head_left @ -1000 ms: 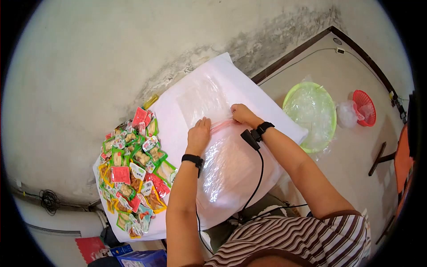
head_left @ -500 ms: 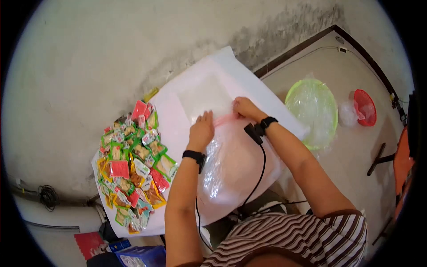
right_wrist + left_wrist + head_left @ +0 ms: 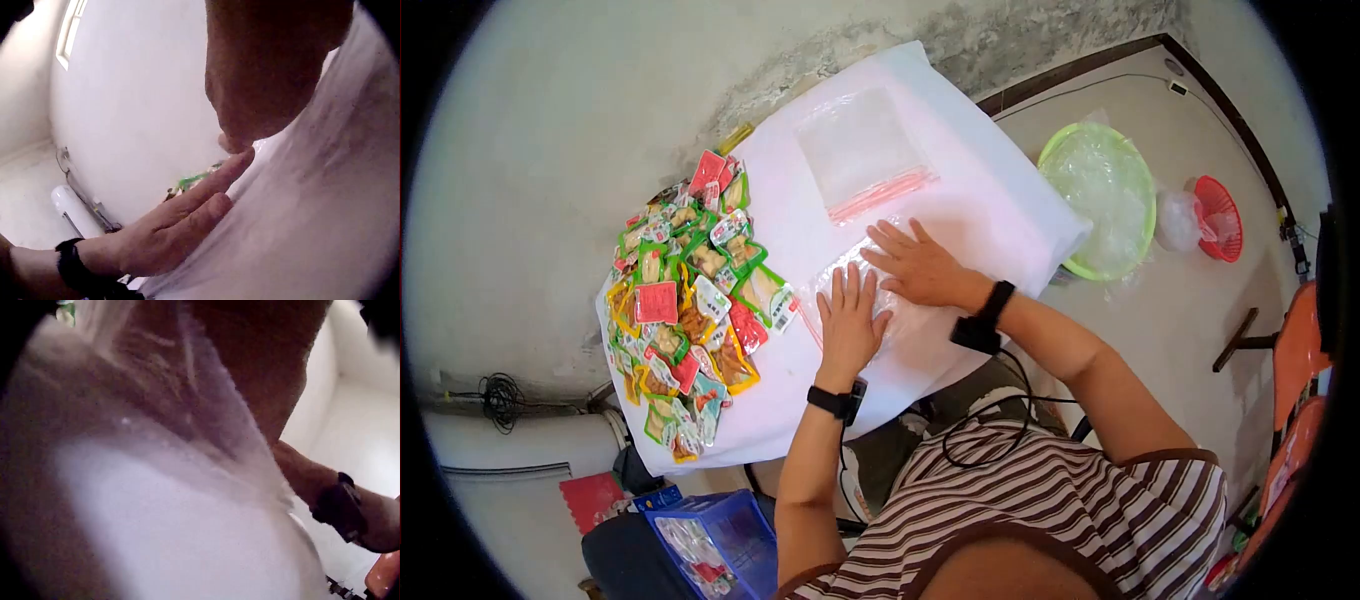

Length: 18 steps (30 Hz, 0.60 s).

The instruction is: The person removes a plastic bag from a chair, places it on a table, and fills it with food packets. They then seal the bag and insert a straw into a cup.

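Observation:
My left hand (image 3: 849,325) lies flat, fingers straight, on a clear plastic bag (image 3: 902,318) on the white-covered table. Close beside it my right hand (image 3: 925,270) rests palm down on the same bag, its fingers spread and pointing up and left. A pinkish edge of this bag shows left of the left hand. Farther up the table lie flat clear zip bags (image 3: 860,145) with a pink-red strip along the near side. The right wrist view shows the left hand (image 3: 175,234) with straight fingers near the table surface.
A heap of colourful packaged snacks (image 3: 656,303) covers the table's left side. On the floor to the right stand a green basin (image 3: 1148,190) with clear plastic in it and a red basket (image 3: 1220,205). A blue crate (image 3: 735,530) sits below the table's lower left. Cables hang from both wrists.
Both hands have left the pink strip of the zip bags and come nearer the body, from gripping at the strip to lying flat on the near bag. The head view has shifted.

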Each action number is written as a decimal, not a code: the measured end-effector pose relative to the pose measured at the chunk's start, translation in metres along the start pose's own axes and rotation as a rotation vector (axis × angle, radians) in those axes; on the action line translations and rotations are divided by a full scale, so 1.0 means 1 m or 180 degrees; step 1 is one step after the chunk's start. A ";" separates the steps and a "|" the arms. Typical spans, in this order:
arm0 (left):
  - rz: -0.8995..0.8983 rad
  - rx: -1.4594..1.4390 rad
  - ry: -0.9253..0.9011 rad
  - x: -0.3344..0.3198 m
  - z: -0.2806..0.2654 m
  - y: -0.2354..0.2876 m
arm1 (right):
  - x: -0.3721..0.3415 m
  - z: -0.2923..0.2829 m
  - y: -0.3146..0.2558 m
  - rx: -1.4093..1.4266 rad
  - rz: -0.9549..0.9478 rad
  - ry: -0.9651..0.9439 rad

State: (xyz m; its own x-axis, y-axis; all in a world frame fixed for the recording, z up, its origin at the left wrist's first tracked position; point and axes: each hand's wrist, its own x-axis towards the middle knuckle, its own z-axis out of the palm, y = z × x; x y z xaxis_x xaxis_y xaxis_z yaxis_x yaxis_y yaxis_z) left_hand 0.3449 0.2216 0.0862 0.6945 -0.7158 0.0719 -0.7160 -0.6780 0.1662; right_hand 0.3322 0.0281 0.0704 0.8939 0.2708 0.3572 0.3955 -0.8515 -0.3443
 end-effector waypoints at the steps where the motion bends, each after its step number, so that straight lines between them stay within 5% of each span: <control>1: -0.0079 0.0002 0.0040 0.003 0.002 0.000 | 0.004 0.007 0.001 -0.0020 -0.0003 0.0005; 12: -0.0098 0.0036 0.0196 0.005 0.018 -0.011 | -0.013 -0.011 0.030 -0.0860 0.1465 -0.0524; 15: -0.0119 0.0000 0.0214 0.006 0.019 -0.011 | -0.017 -0.024 0.008 -0.1424 0.1407 -0.0344; 18: -0.0140 -0.0003 0.0217 0.006 0.019 -0.011 | -0.029 -0.009 -0.041 -0.0842 0.0396 -0.0179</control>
State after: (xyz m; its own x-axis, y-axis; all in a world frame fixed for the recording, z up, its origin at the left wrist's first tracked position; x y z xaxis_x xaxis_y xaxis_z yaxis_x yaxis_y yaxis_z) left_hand 0.3554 0.2217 0.0660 0.7284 -0.6724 0.1313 -0.6848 -0.7083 0.1715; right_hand 0.2885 0.0514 0.0822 0.9453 0.1751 0.2752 0.2200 -0.9652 -0.1416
